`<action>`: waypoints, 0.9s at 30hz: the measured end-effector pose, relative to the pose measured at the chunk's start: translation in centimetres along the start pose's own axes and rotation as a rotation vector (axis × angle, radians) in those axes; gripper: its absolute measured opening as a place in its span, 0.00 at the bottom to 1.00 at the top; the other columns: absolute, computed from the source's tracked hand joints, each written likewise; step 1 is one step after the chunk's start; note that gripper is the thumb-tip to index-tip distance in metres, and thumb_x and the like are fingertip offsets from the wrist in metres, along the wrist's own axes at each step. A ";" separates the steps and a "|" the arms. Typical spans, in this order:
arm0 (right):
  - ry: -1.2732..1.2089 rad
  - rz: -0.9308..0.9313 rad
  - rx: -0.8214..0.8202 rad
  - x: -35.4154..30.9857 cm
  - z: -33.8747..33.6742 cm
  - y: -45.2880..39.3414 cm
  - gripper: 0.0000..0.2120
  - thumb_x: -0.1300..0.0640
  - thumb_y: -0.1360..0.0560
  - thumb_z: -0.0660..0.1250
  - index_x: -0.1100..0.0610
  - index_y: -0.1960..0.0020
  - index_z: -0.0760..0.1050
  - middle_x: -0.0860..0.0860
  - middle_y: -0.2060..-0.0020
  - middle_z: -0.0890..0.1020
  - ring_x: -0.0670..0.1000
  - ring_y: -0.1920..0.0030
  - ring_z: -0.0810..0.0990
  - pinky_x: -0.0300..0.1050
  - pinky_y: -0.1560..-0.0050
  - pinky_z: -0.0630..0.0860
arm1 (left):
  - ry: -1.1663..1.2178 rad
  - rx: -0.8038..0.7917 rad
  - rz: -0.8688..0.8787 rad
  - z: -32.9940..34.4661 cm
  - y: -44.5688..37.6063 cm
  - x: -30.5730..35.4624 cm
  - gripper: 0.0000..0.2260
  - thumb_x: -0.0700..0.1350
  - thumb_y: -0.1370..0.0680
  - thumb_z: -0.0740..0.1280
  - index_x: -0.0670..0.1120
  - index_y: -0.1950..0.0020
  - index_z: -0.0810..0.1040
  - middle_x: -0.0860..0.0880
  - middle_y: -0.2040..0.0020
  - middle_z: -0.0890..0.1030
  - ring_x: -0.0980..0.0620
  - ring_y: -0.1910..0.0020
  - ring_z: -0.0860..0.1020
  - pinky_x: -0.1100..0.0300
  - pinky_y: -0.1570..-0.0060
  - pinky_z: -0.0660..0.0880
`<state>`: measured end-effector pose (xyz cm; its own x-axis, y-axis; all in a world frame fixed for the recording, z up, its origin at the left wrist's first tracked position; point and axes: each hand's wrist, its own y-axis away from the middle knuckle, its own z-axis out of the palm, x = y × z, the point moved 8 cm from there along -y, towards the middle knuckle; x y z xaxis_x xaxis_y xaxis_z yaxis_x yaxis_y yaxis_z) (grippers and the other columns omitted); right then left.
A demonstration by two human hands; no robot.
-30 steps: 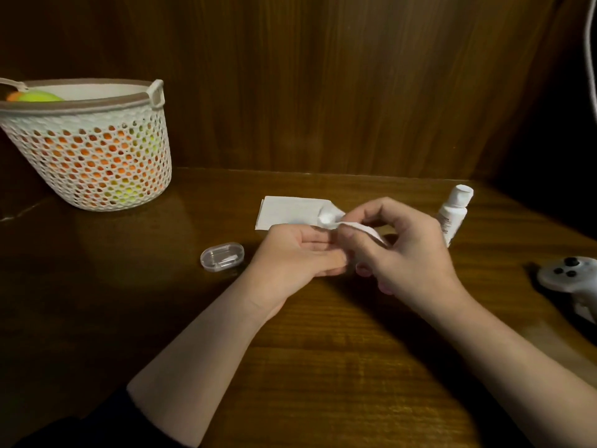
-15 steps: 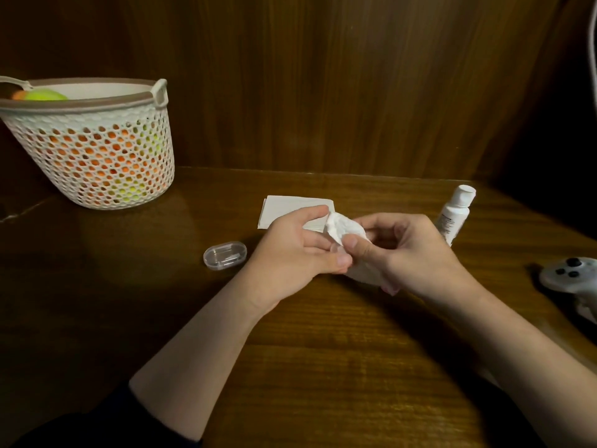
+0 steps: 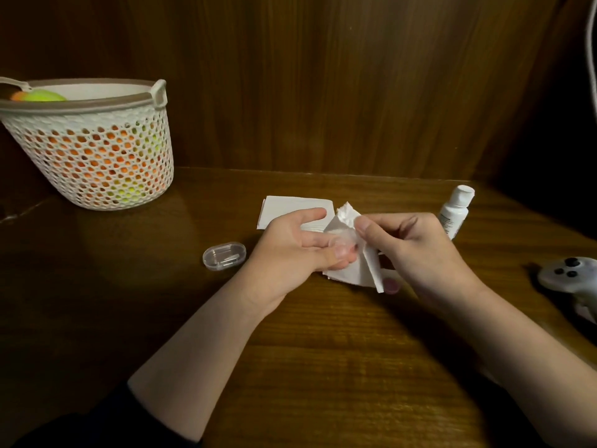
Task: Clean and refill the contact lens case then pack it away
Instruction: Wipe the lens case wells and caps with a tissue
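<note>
My left hand point(image 3: 290, 250) holds a small clear contact lens case point(image 3: 342, 244) between thumb and fingers above the table. My right hand point(image 3: 416, 250) pinches a crumpled white tissue point(image 3: 352, 263) against the case; the tissue hangs down below both hands. A small dark red cap point(image 3: 391, 284) lies on the table under my right hand. A white solution bottle point(image 3: 455, 211) stands upright just right of my right hand. A clear oval box point(image 3: 224, 255) lies shut on the table left of my left hand.
A folded white tissue point(image 3: 290, 206) lies behind my hands. A white perforated basket point(image 3: 93, 150) holding orange and green balls stands at the back left. A white game controller point(image 3: 571, 276) lies at the right edge. A wooden wall closes the back.
My left hand has opened up, showing the clear case. My right hand has drawn the tissue out, so it now hangs loose below the case.
</note>
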<state>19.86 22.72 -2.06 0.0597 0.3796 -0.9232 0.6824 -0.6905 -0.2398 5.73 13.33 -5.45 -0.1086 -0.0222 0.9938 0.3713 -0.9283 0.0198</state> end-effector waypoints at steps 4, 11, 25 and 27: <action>0.006 -0.096 -0.052 -0.4 -0.1 0.1 0.13 0.46 0.21 0.73 0.37 0.36 0.84 0.46 0.51 0.91 0.74 0.56 0.85 0.78 0.70 0.79 | 0.233 -0.053 -0.048 0.2 0.0 0.0 0.31 0.33 0.23 0.76 0.44 0.23 0.70 0.39 0.41 0.88 0.41 0.43 0.88 0.53 0.45 0.85; -0.020 -0.129 0.034 -0.5 -1.0 -0.1 0.13 0.39 0.27 0.76 0.43 0.47 0.89 0.48 0.54 0.91 0.63 0.55 0.89 0.72 0.60 0.85 | 0.337 -0.147 -0.081 0.9 0.1 0.2 0.24 0.42 0.26 0.76 0.40 0.30 0.77 0.37 0.44 0.88 0.41 0.44 0.88 0.57 0.51 0.85; -0.044 -0.009 0.014 0.1 -0.1 0.1 0.16 0.37 0.22 0.71 0.46 0.44 0.87 0.55 0.52 0.88 0.65 0.56 0.85 0.75 0.61 0.79 | -0.032 0.003 0.142 0.1 0.1 0.8 0.05 0.45 0.19 0.73 0.47 0.46 0.88 0.46 0.52 0.90 0.49 0.50 0.88 0.60 0.50 0.84; -0.035 -0.009 0.005 0.1 0.1 0.2 0.17 0.36 0.21 0.71 0.46 0.44 0.88 0.58 0.52 0.88 0.69 0.58 0.82 0.72 0.65 0.78 | -0.056 -0.009 0.153 0.3 0.2 0.9 0.05 0.46 0.18 0.73 0.47 0.47 0.88 0.46 0.52 0.90 0.49 0.50 0.89 0.60 0.50 0.84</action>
<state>19.91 22.60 -2.27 0.0275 0.3641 -0.9310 0.6792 -0.6901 -0.2498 6.00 13.24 -4.53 0.0001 -0.1429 0.9897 0.3711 -0.9190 -0.1328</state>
